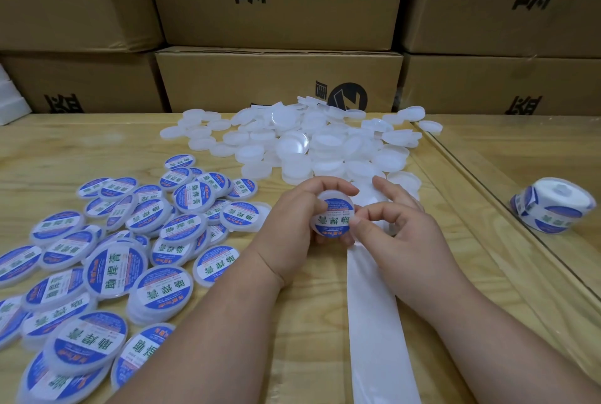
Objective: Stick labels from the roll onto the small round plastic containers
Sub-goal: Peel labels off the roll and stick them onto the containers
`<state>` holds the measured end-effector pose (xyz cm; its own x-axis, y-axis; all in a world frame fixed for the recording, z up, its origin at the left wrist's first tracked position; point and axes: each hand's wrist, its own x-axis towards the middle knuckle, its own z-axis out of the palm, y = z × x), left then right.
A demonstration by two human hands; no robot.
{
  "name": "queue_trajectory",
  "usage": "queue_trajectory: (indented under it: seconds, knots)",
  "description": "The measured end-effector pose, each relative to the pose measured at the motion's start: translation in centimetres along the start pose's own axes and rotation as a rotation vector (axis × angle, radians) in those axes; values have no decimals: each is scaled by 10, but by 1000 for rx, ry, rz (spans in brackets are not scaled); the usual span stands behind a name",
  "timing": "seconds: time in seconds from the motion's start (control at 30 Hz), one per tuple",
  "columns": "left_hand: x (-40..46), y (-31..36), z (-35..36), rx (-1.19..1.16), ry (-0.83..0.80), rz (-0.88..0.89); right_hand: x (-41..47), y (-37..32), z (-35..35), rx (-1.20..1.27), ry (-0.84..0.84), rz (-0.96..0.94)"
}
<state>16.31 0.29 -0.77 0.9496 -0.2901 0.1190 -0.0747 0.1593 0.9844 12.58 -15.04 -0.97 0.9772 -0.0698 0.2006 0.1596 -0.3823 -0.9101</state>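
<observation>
Bare worktop (97, 143) at far left and between labelled containers (123, 241) and unlabelled containers (309, 143); stacked cardboard boxes (276, 78) closing off the rear; backing strip (374, 306) across the near centre; label roll (553, 205) alone at right, open wood around it.

even soft indoor light, faint shadows, wide-angle bending and blur at edges

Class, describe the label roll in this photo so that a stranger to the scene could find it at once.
Start at the wooden table and go to its far right side, beyond the raised strip. The label roll lies there alone, apart from both piles of containers. Unlike those flat round tubs, it is a thick white drum wound with blue-and-white labels.
</observation>
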Motion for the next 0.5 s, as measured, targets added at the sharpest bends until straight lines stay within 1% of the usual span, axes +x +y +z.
queue_trajectory:
  seconds: [0.37,0.5]
  knots:
    - [0,2,2,50,30,-24,0,0,0,25,14,27]
    - [0,1,1,17,13,-22,1,0,0,31,10,27]
